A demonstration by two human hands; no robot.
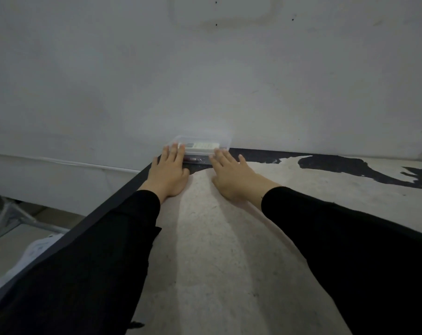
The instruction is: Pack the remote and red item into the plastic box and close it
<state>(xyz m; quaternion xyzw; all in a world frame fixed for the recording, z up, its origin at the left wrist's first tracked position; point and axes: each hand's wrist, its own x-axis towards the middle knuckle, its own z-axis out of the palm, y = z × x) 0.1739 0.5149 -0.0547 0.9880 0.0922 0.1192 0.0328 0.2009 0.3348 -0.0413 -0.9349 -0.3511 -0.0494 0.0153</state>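
Clear glossy plastic box (200,141) on a worn, matt table (217,238) with peeling black coating.

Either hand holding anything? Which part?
No grasp. Both hands, left and right, lie flat, fingers pressing the plastic box at its left and right ends.

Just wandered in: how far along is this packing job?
Nearly finished, it seems. The remote and red item show through the clear plastic box by the wall. The left hand and right hand lie flat on its ends, apparently pressing the lid. Whether it has latched, I cannot tell.
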